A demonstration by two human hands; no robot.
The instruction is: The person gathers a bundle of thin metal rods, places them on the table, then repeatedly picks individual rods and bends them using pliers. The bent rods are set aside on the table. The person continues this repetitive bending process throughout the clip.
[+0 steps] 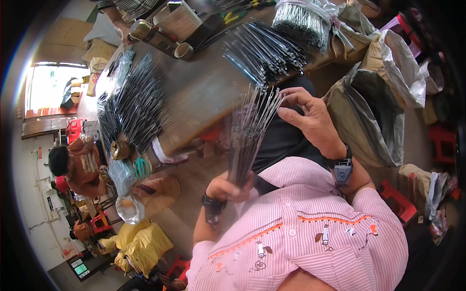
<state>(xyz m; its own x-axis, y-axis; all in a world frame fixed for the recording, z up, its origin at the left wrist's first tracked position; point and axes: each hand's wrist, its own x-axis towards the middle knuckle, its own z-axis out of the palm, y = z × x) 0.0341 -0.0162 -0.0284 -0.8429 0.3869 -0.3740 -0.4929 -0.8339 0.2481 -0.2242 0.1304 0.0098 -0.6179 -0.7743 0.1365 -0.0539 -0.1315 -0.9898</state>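
Note:
In my left hand is an upright bundle of thin metal rods, gripped near its lower end, with small looped ends fanned out at the top. My right hand is raised beside those loops. Its thumb and index finger are curled at the end of one rod on the bundle's right side; the exact contact is hard to see. Just beyond, a pile of similar dark rods lies on the wooden table. The bundle's lower end is hidden by my left fingers.
More dark rods lie at the table's left, near teal-handled scissors. A tied bundle of silvery rods and pliers are far right. An open sack stands at my right. Another person sits left; a further person's arm reaches in.

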